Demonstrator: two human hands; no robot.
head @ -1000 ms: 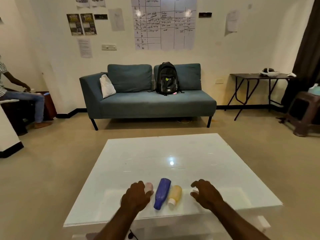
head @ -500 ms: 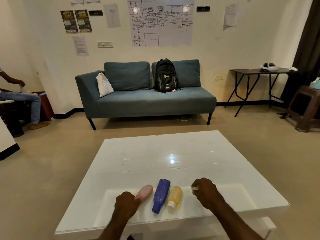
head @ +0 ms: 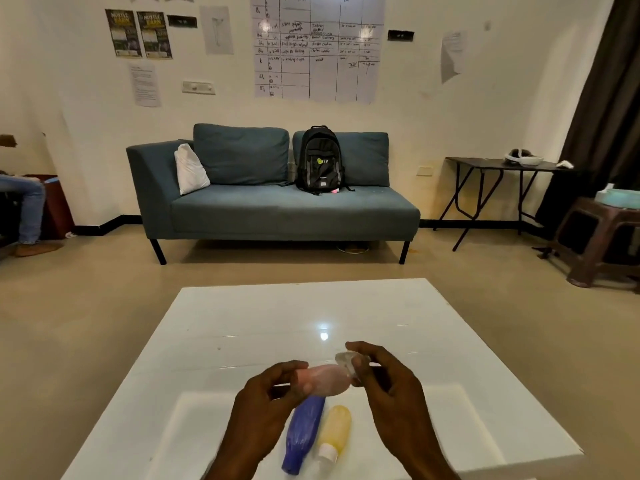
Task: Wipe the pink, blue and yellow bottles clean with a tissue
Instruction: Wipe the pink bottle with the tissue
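Above table [head: 242, 327] | left hand [head: 266, 403] holds pink bottle [head: 323, 379] | right hand [head: 388, 386] presses tissue [head: 344, 360]

Posters [head: 138, 34]: I could read "HUSTLE" and "EARN" in yellow capitals at the top of each of the two dark posters on the wall; the smaller print below was too fine for me.
Whiteboard [head: 318, 46]: I saw a hand-drawn grid with row marks "B" and "K" in the left column; I made out handwritten scraps like "wipe" and "cups", and little else with certainty.
Backpack [head: 320, 159]: it carried a small green round logo with pale letters beside it, which I could not read.
Paper sheets [head: 144, 83]: printed lines were there, too small to read.
Bottles [head: 304, 434]: I found no readable label.
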